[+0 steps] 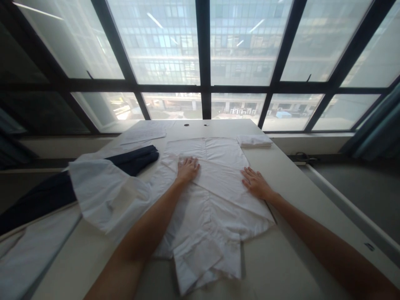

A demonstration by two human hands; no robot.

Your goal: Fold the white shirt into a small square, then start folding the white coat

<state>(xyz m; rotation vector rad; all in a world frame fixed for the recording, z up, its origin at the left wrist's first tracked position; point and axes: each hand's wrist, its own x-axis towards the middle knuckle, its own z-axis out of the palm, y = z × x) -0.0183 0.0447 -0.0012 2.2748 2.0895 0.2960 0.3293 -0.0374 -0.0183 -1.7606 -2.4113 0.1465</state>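
A white garment (pixel 218 183) lies spread over the middle of the white table, creased, with a part of it folded across its body. Its narrow end lies toward me, near the bottom of the view. My left hand (pixel 187 168) rests flat on the upper middle of the cloth, fingers spread. At the right edge of the garment, my right hand (pixel 256 183) presses lightly with its fingers apart. Neither hand is gripping anything. A loose white part of the cloth (pixel 106 191) spreads out to the left of my left forearm.
Dark navy clothing (pixel 134 160) lies at the left, partly under white cloth. A folded white cloth (pixel 254 141) sits at the back right of the table (pixel 290 187). More white cloth (pixel 145 131) lies back left. Tall windows stand beyond; cables (pixel 303 157) are at the right.
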